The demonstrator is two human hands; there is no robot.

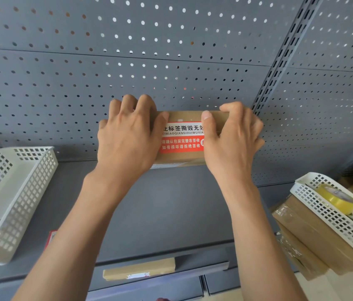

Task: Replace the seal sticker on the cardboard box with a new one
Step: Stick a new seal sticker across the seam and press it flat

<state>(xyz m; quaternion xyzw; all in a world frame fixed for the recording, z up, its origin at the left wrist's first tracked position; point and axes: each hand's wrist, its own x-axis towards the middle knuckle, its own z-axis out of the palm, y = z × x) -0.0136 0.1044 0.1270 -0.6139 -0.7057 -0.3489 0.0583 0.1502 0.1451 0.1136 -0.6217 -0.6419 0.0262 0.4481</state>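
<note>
A brown cardboard box stands at the back of a grey shelf, against the pegboard wall. A red and white seal sticker with printed characters lies across the box's face. My left hand covers the box's left part, fingers curled over its top edge and thumb beside the sticker. My right hand grips the right end, thumb pressed on the sticker's right edge. Both ends of the box are hidden by my hands.
A white perforated basket sits at the left. At the right, another white basket holds a yellow tape roll and rests on stacked brown boxes. A flat box lies on the shelf below.
</note>
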